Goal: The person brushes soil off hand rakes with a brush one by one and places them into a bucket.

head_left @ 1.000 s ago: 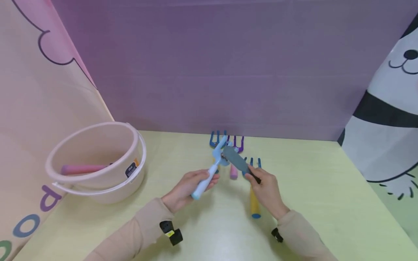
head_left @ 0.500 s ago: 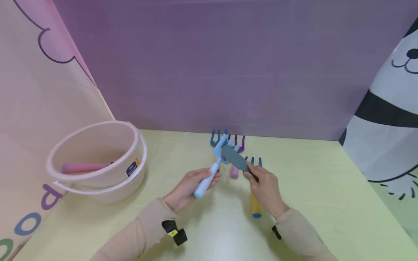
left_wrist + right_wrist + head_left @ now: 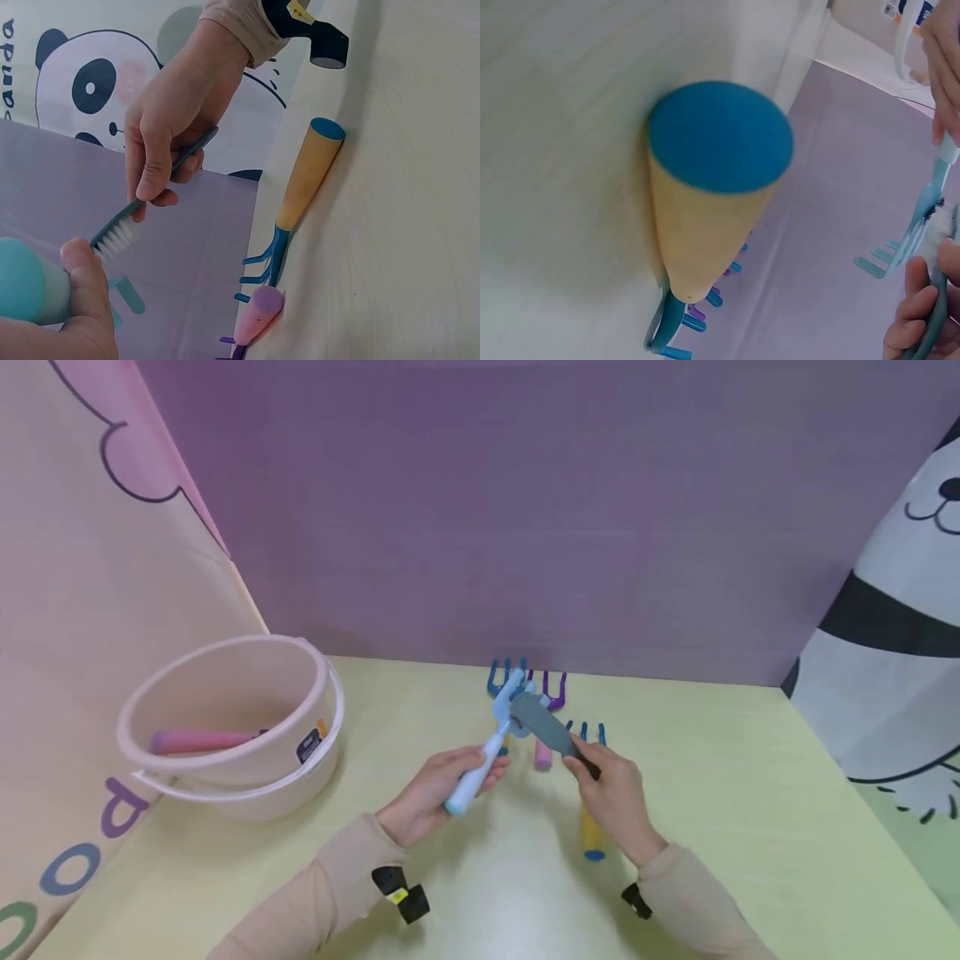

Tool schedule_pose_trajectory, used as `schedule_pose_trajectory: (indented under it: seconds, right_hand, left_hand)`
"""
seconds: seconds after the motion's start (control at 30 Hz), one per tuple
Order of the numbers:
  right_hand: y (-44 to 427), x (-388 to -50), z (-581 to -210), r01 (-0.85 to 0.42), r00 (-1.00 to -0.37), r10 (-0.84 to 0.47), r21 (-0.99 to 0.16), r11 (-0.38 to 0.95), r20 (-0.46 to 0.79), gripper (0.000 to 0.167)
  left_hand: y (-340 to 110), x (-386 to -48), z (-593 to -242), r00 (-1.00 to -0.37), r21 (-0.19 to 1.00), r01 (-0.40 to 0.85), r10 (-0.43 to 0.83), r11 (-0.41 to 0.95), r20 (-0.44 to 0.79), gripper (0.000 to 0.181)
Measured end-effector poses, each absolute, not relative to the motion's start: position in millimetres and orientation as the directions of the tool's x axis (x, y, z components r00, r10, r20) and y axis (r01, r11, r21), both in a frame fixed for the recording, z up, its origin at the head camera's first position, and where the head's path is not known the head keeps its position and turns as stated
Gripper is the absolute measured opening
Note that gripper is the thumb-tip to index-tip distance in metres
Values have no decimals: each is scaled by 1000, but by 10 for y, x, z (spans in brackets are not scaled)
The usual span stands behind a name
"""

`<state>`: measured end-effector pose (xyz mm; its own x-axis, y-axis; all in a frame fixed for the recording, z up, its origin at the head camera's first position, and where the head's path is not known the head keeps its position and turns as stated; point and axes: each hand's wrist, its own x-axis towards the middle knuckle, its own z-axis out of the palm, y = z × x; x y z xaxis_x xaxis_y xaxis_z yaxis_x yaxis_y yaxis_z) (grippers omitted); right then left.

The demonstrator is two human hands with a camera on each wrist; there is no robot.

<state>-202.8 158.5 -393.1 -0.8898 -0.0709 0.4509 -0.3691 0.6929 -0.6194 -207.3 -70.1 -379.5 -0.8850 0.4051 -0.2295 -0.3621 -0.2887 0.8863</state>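
My left hand (image 3: 431,793) holds a light blue hand rake (image 3: 468,785) by its handle, its head pointing up and away. A grey-green brush (image 3: 543,724) is gripped in my right hand (image 3: 618,797), laid across the rake's head. White bristles (image 3: 118,236) on the brush's underside show in the left wrist view. The right wrist view has the bristles beside the rake's neck (image 3: 930,196), where dark specks cling. Below my right hand a yellow-handled rake (image 3: 592,833) with blue tines lies on the table.
Further back lie a pink-handled rake (image 3: 543,756) with purple tines and another rake with blue tines (image 3: 504,687), partly hidden. A pale pink bucket (image 3: 281,793) stands at the left, a pink handle (image 3: 198,742) inside it. A purple backdrop (image 3: 480,527) rises behind the table.
The head view has shifted slightly, so the bucket and table rakes appear a little further right. Both hands keep their holds; the brush stays over the rake's head with only small shifts.
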Motion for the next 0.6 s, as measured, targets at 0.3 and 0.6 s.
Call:
schedule_pose_trajectory:
  seconds: [0.3, 0.6]
  right_hand:
    - [1612, -2018, -3896, -291, -937, -15, -754, 589, 350, 35]
    - [1653, -2030, -3870, -242, -952, 22, -791, 562, 306, 35]
  left_hand:
    - [-697, -2086, -3833, -888, 883, -364, 397, -296, -232, 42]
    - [-723, -2102, -3841, -881, 874, -375, 413, -307, -233, 44]
